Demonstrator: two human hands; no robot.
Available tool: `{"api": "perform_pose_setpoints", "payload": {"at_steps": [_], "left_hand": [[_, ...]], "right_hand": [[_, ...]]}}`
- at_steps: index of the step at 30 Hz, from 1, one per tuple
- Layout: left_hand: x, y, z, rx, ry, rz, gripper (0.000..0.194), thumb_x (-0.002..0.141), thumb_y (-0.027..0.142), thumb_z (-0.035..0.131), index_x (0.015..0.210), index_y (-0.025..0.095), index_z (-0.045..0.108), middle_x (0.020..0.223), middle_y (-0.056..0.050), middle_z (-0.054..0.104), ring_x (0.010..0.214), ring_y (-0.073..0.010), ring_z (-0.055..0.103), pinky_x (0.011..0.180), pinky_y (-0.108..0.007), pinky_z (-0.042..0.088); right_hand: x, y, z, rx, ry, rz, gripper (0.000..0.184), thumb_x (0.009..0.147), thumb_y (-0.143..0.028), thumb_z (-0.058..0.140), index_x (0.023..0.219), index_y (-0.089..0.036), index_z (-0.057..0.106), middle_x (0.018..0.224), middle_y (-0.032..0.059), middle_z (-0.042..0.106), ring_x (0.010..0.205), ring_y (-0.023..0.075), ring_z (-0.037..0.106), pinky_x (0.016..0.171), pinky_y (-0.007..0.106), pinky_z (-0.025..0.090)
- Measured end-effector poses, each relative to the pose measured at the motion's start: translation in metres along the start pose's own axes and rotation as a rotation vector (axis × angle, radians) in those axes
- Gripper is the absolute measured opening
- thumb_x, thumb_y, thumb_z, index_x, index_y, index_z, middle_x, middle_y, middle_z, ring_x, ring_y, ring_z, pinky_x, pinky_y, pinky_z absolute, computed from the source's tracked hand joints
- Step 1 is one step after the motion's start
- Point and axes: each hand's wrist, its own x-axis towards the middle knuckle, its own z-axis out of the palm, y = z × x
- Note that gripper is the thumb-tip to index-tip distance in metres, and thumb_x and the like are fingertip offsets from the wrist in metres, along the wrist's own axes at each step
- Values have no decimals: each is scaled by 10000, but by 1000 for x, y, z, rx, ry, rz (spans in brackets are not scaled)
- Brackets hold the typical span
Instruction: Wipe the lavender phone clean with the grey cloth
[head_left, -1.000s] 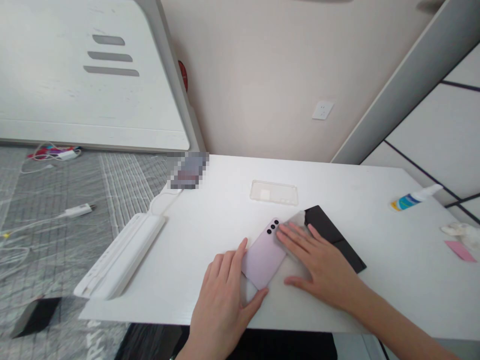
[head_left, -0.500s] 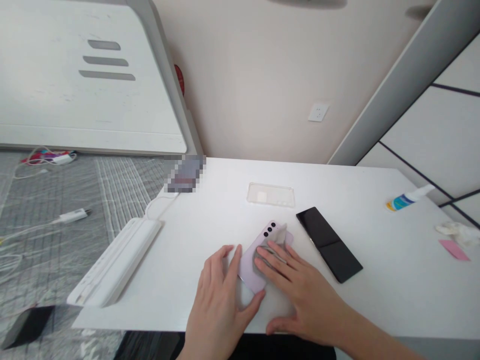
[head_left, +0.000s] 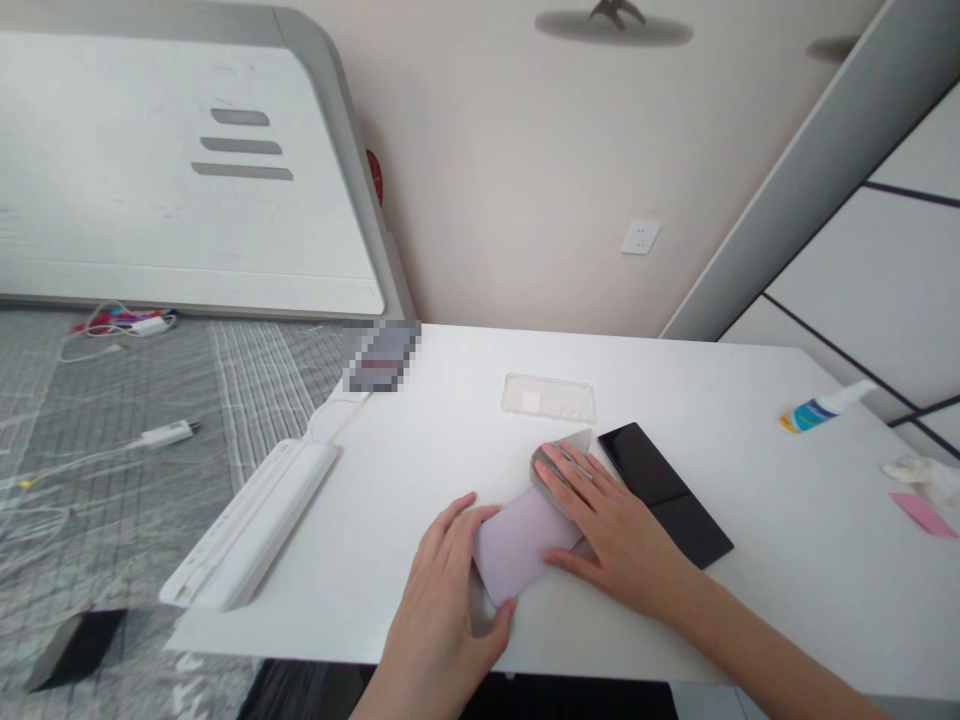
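Note:
A lilac phone [head_left: 517, 540] lies back-up near the front edge of the white table [head_left: 720, 420]. My left hand [head_left: 442, 600] clasps its lower end, fingers along the left side and thumb under the bottom corner. My right hand [head_left: 607, 530] lies flat, fingers together, pressing a grey cloth [head_left: 566, 450] onto the phone's upper end; the camera lenses are hidden beneath it. A black phone [head_left: 667, 490] lies screen-up just right of my right hand.
A clear phone case [head_left: 549, 397] lies farther back on the table. A spray bottle [head_left: 821, 408], crumpled white tissue [head_left: 919, 470] and a pink slip [head_left: 922, 513] sit at the right. A white power strip [head_left: 251, 525] overhangs the left edge. Cables and a charger [head_left: 161, 434] lie on the grey mat.
My right hand has slid the cloth from the phone's middle up to its camera end, after first sweeping down from there. The left hand keeps holding the phone's lower end.

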Motion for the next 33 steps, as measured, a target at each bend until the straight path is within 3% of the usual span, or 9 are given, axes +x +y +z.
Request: {"api": "perform_pose_setpoints", "payload": {"at_steps": [4, 7, 13, 18, 24, 26, 28, 30, 33], "left_hand": [[-5, -1, -1, -176, -16, -140, 590, 883, 149, 638, 1403, 325, 423, 1351, -50, 630, 1212, -231, 645, 1047, -437, 556], [-9, -1, 1, -254, 75, -203, 451, 960, 214, 601, 1376, 334, 475, 1285, -23, 663, 1113, -179, 684, 943, -314, 594], [-14, 4, 5, -218, 192, -56, 271, 969, 195, 616, 1209, 319, 638, 962, 23, 691, 855, -118, 696, 771, -199, 580], [-14, 5, 5, -171, 179, 6, 225, 911, 77, 581, 1015, 238, 700, 954, -11, 692, 806, -121, 703, 715, -190, 585], [-9, 4, 5, -63, 155, 44, 337, 987, 179, 566, 1300, 271, 647, 1271, -53, 723, 1099, -177, 732, 951, -265, 589], [-10, 3, 6, -56, 136, 31, 313, 975, 169, 565, 1265, 246, 655, 1181, -47, 766, 1007, -175, 761, 885, -252, 608], [-12, 3, 6, -66, 115, 13, 203, 944, 137, 554, 1060, 219, 699, 903, -13, 793, 767, -160, 768, 695, -218, 611], [-13, 2, 6, -69, 106, 6, 179, 928, 123, 541, 948, 212, 696, 796, -1, 778, 659, -155, 746, 616, -211, 592], [-13, 2, 7, -70, 119, 28, 277, 973, 163, 551, 1214, 217, 677, 1092, -42, 802, 905, -173, 785, 828, -228, 609]], "right_hand": [[-6, -10, -5, -49, 68, 7, 798, 1022, -519, 515, 1637, -127, 193, 1686, 128, 278, 1574, 312, 204, 1238, 566, 337], [-11, -17, -9, -44, 125, -10, 795, 1019, -510, 522, 1634, -116, 207, 1686, 133, 275, 1575, 322, 198, 1240, 561, 330], [-16, -51, -8, 10, 186, -71, 770, 997, -491, 566, 1605, -100, 302, 1672, 126, 311, 1572, 362, 183, 1215, 583, 365], [-16, -60, -11, 31, 125, -257, 682, 1012, -446, 541, 1595, -147, 349, 1658, 60, 346, 1560, 331, 243, 1189, 513, 431], [-10, -32, -18, -34, 166, -30, 696, 1025, -428, 536, 1615, -153, 290, 1640, 99, 374, 1558, 308, 257, 1233, 554, 333], [-11, -41, -18, 5, 130, -100, 745, 1014, -503, 532, 1617, -145, 282, 1653, 92, 345, 1566, 311, 232, 1227, 536, 350], [-14, -53, -18, 37, 95, -220, 773, 1007, -560, 517, 1618, -149, 281, 1663, 68, 318, 1567, 297, 229, 1210, 484, 391], [-15, -56, -18, 37, 67, -268, 743, 1017, -551, 505, 1619, -177, 281, 1666, 45, 310, 1562, 274, 253, 1205, 458, 401], [-14, -44, -19, -4, 75, -135, 670, 1040, -441, 506, 1620, -194, 280, 1659, 52, 331, 1558, 270, 266, 1228, 505, 356]]}}
